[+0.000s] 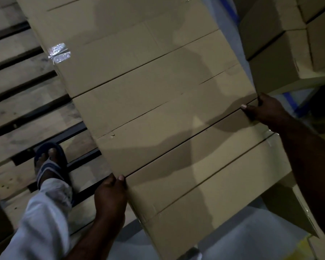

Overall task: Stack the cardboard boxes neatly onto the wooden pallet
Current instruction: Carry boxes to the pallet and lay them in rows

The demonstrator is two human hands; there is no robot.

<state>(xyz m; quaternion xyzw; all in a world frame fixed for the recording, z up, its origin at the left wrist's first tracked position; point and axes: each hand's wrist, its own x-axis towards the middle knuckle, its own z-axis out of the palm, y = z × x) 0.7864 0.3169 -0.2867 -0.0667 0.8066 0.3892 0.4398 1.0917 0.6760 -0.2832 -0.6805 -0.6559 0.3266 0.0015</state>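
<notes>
A closed cardboard box [210, 186] fills the lower middle of the view, held between both hands. My left hand [110, 196] grips its left edge, thumb on the top face. My right hand [265, 111] grips its far right corner, fingers curled over the edge. The box butts against a row of cardboard boxes [139, 72] that runs away up the frame on the wooden pallet [23, 102]. The pallet's bare slats show at the left.
My left foot in a blue sandal [50, 162] stands on the pallet slats, with a white trouser leg [43, 222] below it. More stacked cardboard boxes [281, 38] stand at the upper right. Grey floor [251, 241] shows at the bottom.
</notes>
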